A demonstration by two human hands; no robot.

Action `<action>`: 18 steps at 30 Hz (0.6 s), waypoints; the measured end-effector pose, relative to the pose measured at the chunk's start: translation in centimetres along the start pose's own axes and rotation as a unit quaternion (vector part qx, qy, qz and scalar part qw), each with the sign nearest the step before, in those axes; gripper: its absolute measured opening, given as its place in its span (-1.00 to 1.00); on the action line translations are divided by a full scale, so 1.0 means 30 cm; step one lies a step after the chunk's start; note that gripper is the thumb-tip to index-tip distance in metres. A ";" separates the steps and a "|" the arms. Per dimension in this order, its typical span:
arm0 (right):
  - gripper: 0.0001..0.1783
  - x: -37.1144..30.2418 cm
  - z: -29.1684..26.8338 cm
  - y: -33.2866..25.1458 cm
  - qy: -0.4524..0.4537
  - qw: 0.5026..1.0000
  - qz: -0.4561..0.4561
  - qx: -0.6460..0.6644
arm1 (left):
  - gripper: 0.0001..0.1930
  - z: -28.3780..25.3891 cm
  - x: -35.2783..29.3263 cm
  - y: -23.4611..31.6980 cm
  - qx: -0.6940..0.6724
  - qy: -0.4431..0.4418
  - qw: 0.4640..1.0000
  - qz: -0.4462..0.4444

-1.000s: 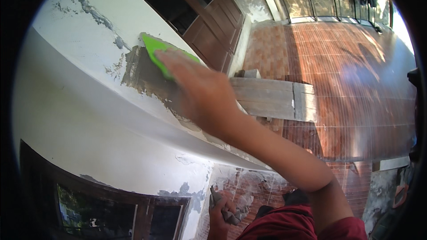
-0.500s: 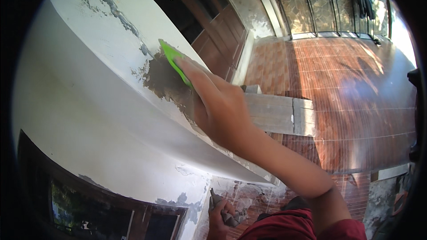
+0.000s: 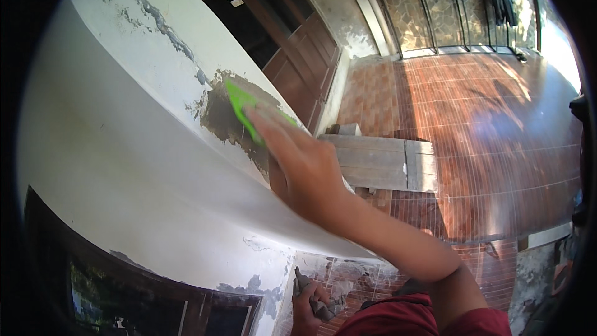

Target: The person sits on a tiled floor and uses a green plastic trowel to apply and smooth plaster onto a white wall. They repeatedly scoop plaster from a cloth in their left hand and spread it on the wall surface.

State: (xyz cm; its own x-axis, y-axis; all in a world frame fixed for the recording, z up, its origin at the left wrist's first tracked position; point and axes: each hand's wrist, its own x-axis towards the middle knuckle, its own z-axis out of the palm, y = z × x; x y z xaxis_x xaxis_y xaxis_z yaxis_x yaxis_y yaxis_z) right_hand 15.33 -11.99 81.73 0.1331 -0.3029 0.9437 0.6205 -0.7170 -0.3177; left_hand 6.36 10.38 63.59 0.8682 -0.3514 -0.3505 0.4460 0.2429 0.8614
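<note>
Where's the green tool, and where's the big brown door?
Green tool (image 3: 240, 101), head view: on its uncovered flat face.
Brown door (image 3: 300, 61), head view: on its lower panelled part.

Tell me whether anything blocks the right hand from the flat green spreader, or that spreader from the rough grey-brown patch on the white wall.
Nothing visible does: the right hand already grips the flat green spreader, which lies over the rough grey-brown patch. The hand hides part of both.
</note>
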 end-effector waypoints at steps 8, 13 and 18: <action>-0.34 -0.091 0.029 -0.124 -0.028 0.998 -0.036 0.040 | -0.84 -0.043 -0.007 -0.016 -0.015 0.024 1.000 -0.012; -0.36 -0.033 -0.025 -0.001 0.077 0.997 -0.012 0.002 | -0.88 -0.036 -0.067 -0.052 -0.228 -0.040 0.960 -0.157; -0.35 -0.014 0.096 0.036 0.075 0.993 -0.073 -0.051 | -0.89 -0.025 -0.104 -0.076 -0.193 -0.106 0.949 -0.226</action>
State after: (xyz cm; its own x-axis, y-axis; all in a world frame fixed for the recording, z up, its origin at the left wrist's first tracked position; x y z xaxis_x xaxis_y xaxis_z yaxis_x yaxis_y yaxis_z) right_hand 18.17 -10.83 81.26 -0.0736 -0.2751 0.9586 0.5417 -0.8181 -0.1932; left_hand 2.82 11.60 62.43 0.5237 -0.6628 -0.5352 0.8447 0.3224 0.4273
